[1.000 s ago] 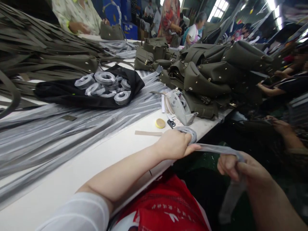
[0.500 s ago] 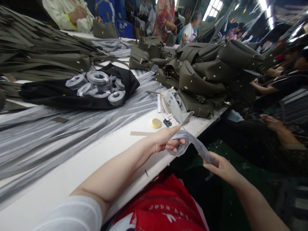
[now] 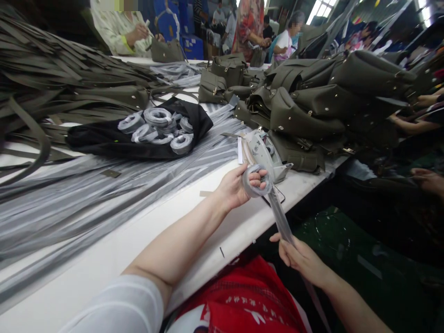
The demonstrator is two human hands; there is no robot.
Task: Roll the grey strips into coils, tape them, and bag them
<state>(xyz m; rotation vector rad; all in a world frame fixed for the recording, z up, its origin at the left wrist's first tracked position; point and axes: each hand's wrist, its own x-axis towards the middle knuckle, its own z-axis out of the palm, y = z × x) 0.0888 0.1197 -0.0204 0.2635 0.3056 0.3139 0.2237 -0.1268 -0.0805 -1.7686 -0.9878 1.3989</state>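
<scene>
In the head view my left hand point(image 3: 239, 186) is closed on a coil of grey, plastic-wrapped strap point(image 3: 255, 192), with its fingers through the ring. From the coil a loose length of the strap point(image 3: 280, 215) runs down past the table edge to my right hand point(image 3: 305, 261). The right fingers are closed around this tail, and more of it hangs below the hand. Just beyond the coil stands a pale grey tape dispenser point(image 3: 262, 148), partly hidden by my left hand and the coil.
Several similar coils point(image 3: 157, 116) lie on black cloth point(image 3: 100, 143). Long plastic-covered straps point(image 3: 86, 208) stretch across the white table point(image 3: 135, 252). Olive bags point(image 3: 305, 111) are heaped at the right, olive straps point(image 3: 41, 69) at the left. Other people work behind and at the right.
My left hand has turned and raised the coil, which now looks rounder and tighter. My right hand has moved left and down along the strap. The view has shifted slightly.
</scene>
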